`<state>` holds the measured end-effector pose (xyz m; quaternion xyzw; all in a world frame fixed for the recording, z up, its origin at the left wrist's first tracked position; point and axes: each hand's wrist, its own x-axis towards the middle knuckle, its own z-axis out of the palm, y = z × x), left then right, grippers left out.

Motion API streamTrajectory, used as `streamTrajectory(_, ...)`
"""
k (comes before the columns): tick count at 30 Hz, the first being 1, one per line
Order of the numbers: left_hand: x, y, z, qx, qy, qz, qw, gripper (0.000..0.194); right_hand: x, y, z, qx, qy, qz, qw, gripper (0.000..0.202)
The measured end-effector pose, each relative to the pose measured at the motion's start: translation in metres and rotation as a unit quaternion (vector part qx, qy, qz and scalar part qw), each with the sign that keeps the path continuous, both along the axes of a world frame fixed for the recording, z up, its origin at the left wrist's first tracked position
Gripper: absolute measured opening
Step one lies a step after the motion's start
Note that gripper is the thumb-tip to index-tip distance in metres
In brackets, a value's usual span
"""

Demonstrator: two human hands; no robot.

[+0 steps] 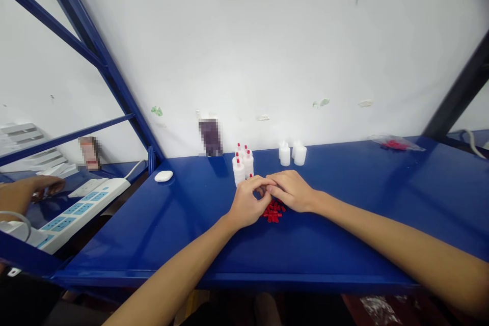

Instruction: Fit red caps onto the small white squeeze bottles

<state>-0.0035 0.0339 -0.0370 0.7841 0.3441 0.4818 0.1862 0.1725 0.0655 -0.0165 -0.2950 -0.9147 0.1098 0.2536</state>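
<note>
My left hand (247, 202) and my right hand (293, 191) meet at the fingertips over the middle of the table. Both are closed in a pinch, and whatever is between the fingers is hidden. Below them lies a loose pile of small red caps (272, 212), partly covered by the hands. Just behind my left hand stand several white squeeze bottles (239, 173) with red tips, upright and close together. One more red tip (251, 175) shows right above the left hand's knuckles. Farther back, beyond my right hand, stand several white bottles (299, 155) with no red tips showing.
The blue table (153, 244) meets a white wall. A white case (164, 176) lies at left. At far right is a clear bag of red pieces (396, 144). Beyond the blue frame are a power strip (82, 209) and another person's arm (17, 196).
</note>
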Motion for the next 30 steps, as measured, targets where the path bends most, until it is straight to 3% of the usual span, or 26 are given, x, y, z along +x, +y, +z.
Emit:
streamTrajectory(6, 0.001, -0.001, -0.001, 0.018, 0.059, 0.021, 0.998, 0.019, -0.004, 0.000, -0.001, -0.010, 0.044, -0.021, 0.999, 0.017)
streamTrajectory(10, -0.001, 0.000, -0.003, 0.022, 0.079, 0.040, 0.996, 0.020, -0.004, -0.001, -0.001, -0.002, 0.080, -0.001, 0.997, 0.023)
streamTrajectory(12, -0.004, 0.001, -0.001, 0.069, 0.081, 0.086, 0.991, 0.021, -0.004, -0.001, -0.001, -0.004, 0.085, -0.001, 0.996, 0.033)
streamTrajectory(14, -0.009, 0.004, 0.004, 0.150, 0.104, 0.163, 0.970, 0.022, -0.003, 0.001, -0.002, -0.006, 0.086, -0.019, 0.996, 0.040)
streamTrajectory(16, -0.017, 0.008, 0.010, 0.240, 0.156, 0.234, 0.929, 0.022, -0.001, 0.004, -0.005, -0.006, 0.083, -0.053, 0.995, 0.040)
streamTrajectory(19, -0.027, 0.015, 0.018, 0.315, 0.246, 0.282, 0.872, 0.021, 0.001, 0.010, -0.008, -0.009, 0.066, -0.099, 0.993, 0.035)
streamTrajectory(21, -0.032, 0.018, 0.021, 0.315, 0.283, 0.287, 0.859, 0.021, 0.002, 0.012, -0.008, -0.010, 0.058, -0.110, 0.992, 0.031)
streamTrajectory(30, -0.034, 0.023, 0.020, 0.255, 0.324, 0.293, 0.862, 0.022, 0.001, 0.011, -0.006, -0.021, 0.024, -0.114, 0.993, 0.027)
